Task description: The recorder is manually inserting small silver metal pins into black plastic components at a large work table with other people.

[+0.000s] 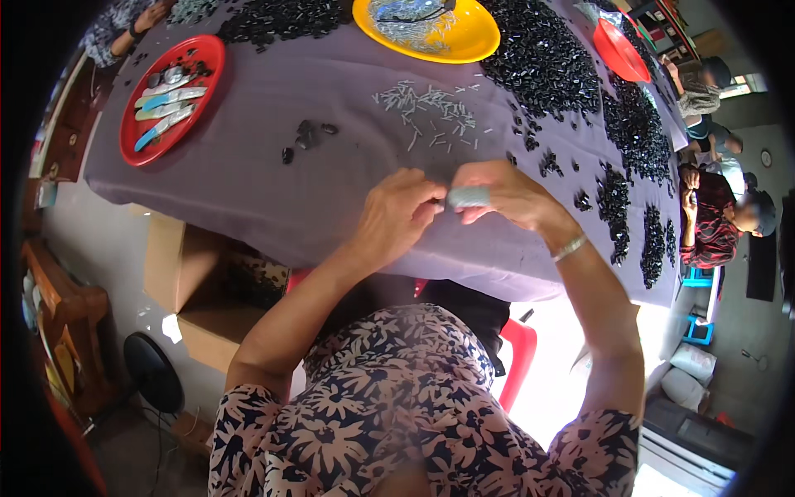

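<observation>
My left hand point(397, 214) and my right hand point(503, 195) meet above the near edge of the table. The left fingers are closed in a pinch on a small dark piece, mostly hidden by the fingertips. My right fingers are pressed together close beside it, one of them wrapped in grey tape point(469, 197); what they hold is hidden. Just beyond the hands lies a scatter of thin, pale sticks point(426, 106). A few dark pieces point(305, 135) sit apart to the left.
A red tray point(217, 62) with several blade-like tools stands at left, a yellow plate point(489, 37) of pale sticks at the back. Heaps of glossy black pieces point(542, 70) spread rightward towards a red bowl point(617, 51). An open cardboard box point(166, 265) is below. Other people sit around.
</observation>
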Available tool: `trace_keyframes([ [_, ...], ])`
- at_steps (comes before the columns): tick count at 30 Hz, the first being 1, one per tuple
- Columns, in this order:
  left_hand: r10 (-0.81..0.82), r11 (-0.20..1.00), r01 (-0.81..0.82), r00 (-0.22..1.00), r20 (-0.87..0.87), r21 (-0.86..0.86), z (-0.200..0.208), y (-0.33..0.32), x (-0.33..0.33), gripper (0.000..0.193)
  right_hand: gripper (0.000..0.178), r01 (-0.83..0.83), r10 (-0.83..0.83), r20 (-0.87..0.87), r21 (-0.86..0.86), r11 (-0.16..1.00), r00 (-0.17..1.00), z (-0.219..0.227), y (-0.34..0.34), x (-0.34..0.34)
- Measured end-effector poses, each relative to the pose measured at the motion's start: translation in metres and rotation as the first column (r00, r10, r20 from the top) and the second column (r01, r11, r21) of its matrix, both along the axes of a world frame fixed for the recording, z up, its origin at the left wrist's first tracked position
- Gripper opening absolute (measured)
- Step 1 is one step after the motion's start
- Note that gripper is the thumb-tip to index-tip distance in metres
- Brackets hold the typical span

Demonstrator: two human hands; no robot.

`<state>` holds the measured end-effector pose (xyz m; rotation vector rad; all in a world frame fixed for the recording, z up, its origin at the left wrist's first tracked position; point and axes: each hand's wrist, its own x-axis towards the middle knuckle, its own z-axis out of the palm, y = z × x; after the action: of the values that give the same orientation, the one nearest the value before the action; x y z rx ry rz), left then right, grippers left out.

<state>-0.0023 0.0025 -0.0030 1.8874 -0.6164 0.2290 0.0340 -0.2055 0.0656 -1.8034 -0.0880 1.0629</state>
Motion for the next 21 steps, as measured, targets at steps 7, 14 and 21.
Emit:
trace_keyframes([
  [7,0.361,0.844,-0.407,0.913,0.191,0.349,0.016,0.047,0.026,0.015,0.010,0.529,-0.618,0.376,0.321,0.786,0.690,-0.031,-0.052,-0.090],
  [14,0.482,0.722,-0.595,0.799,0.360,0.353,0.037,0.074,0.045,0.021,0.010,0.726,-0.850,0.313,0.444,0.525,0.424,-0.043,-0.044,-0.094],
  [21,-0.061,0.997,0.068,0.973,0.220,-0.023,0.048,-0.032,-0.033,0.025,0.019,0.676,-0.871,0.337,0.550,0.490,0.357,-0.043,-0.009,-0.094],
])
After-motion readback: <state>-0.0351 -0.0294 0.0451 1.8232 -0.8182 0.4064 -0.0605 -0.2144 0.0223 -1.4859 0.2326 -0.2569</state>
